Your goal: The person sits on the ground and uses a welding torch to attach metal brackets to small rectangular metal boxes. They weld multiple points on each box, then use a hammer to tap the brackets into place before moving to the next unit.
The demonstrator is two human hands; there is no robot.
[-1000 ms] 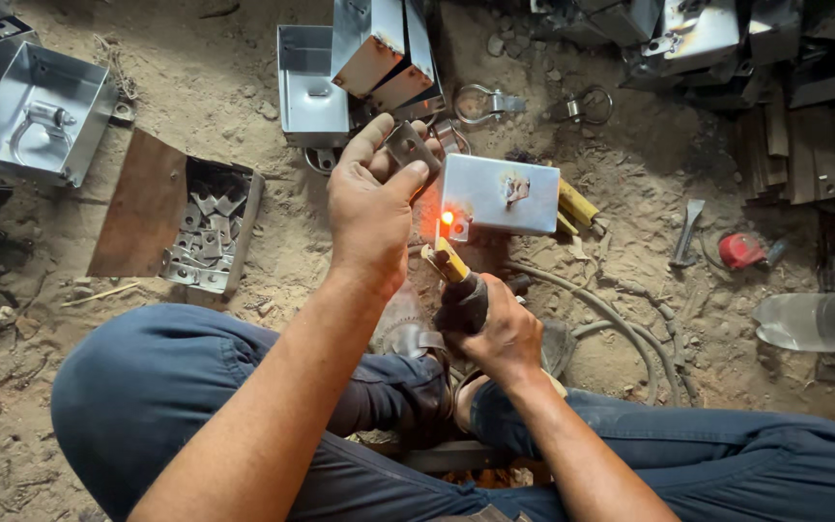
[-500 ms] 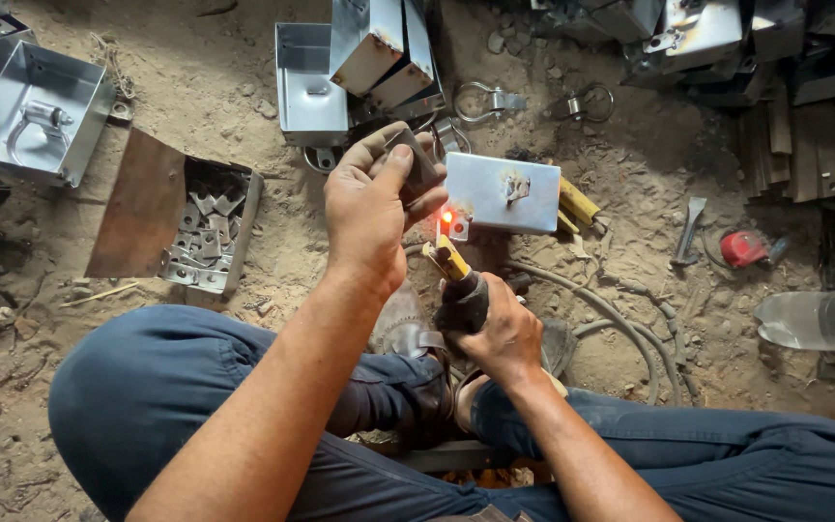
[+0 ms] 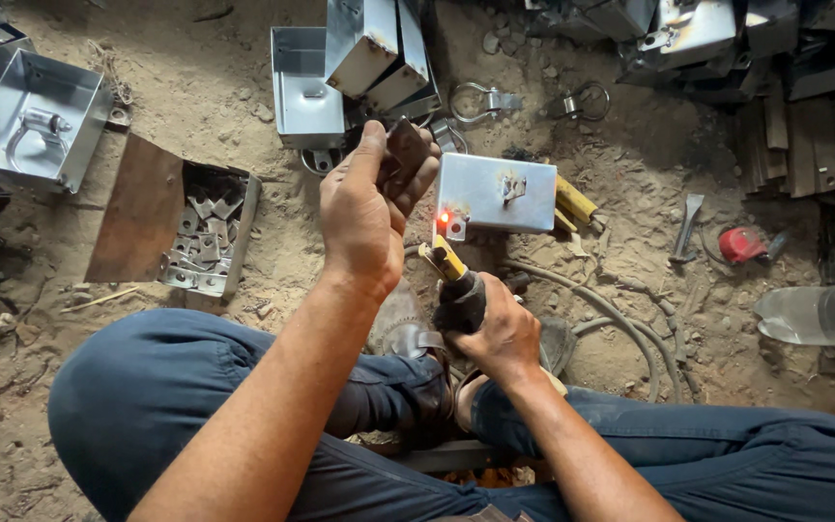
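Steadily, right hand (image 3: 500, 333) gripping the yellow-tipped welding torch (image 3: 451, 271) should hold its glow at the grey steel box (image 3: 497, 191) corner; left hand (image 3: 364, 208) clasps a dark shield plate (image 3: 405, 153).

You sit on sandy dirt ground (image 3: 244, 77). A flat grey metal box (image 3: 497, 192) lies on it; left of that box, an open tray of small brackets (image 3: 203, 242); right, a clear plastic bottle (image 3: 819, 316).
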